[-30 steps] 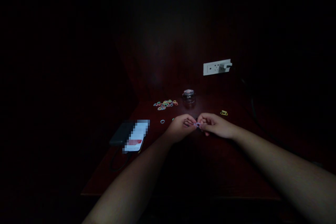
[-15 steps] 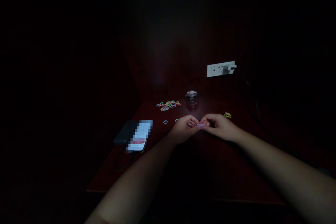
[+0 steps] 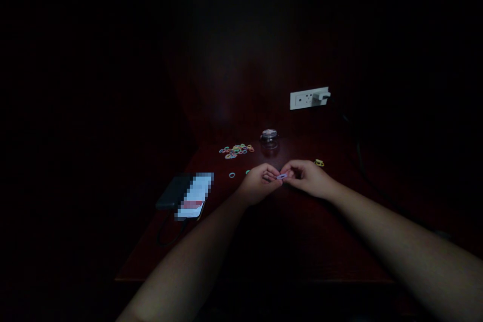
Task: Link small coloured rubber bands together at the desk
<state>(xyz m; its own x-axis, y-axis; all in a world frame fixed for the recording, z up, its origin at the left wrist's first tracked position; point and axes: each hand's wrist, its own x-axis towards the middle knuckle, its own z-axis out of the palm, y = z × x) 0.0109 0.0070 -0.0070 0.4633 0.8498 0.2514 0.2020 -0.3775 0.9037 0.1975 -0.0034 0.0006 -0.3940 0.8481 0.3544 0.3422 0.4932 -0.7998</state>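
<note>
A small purple hair tie [image 3: 281,176] is pinched between my two hands above the dark red table. My left hand [image 3: 261,182] grips its left side with thumb and fingertips. On the other side my right hand [image 3: 305,177] has thumb and forefinger closed on it. The tie shows as a narrow ring. Beyond my left hand lies a loose pile of coloured hair ties [image 3: 237,151]. A blue hair tie [image 3: 232,175] lies alone, and a green one [image 3: 248,172] is partly hidden by my left hand. Yellow hair ties [image 3: 319,163] lie just past my right hand.
A clear lidded jar [image 3: 269,142] stands behind my hands. At the left lie a phone [image 3: 195,195] with a lit, blurred screen, a dark flat block [image 3: 171,192] and a cable. A wall socket [image 3: 309,98] holds a plug with a cord. The table's front edge [image 3: 151,279] shows.
The purple hair tie now shows more of its ring shape between my fingers. The whole scene has shifted slightly left in view. Both hands keep their pinch.
</note>
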